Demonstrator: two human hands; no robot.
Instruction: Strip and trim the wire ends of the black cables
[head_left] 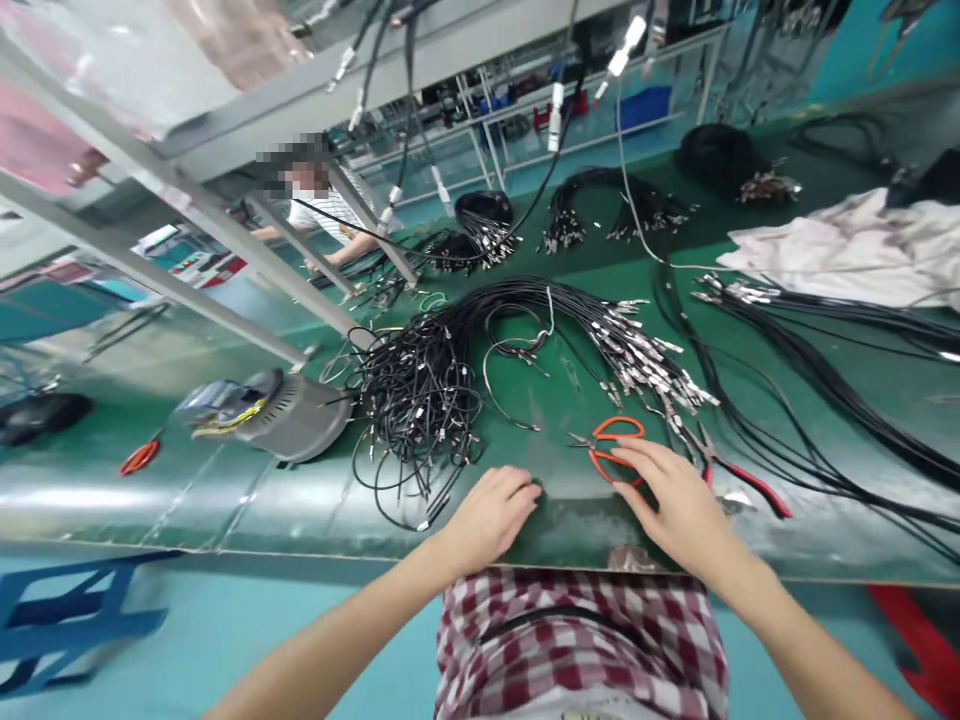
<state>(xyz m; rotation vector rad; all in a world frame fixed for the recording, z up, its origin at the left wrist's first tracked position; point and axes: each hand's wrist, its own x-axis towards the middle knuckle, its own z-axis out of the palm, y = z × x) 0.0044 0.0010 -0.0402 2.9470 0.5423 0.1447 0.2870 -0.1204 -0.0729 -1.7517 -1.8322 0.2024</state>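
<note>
My left hand (491, 518) lies flat on the front of the green bench mat (570, 515), holding nothing, just right of a large tangled bundle of black cables with metal terminals (442, 400). My right hand (675, 500) rests with its fingertips on or beside the handles of orange-handled scissors (615, 450). Just right of that hand lie red-handled pliers (746, 480), their jaws partly hidden behind it. Longer black cables (825, 390) run along the right side of the mat.
Across the bench, a co-worker in a striped shirt (326, 215) works among more cable bundles. A grey round machine (296, 415) and small red-handled cutters (140, 457) stand to the left. A white cloth (847, 250) lies at the far right, below a grey metal shelf frame (225, 235).
</note>
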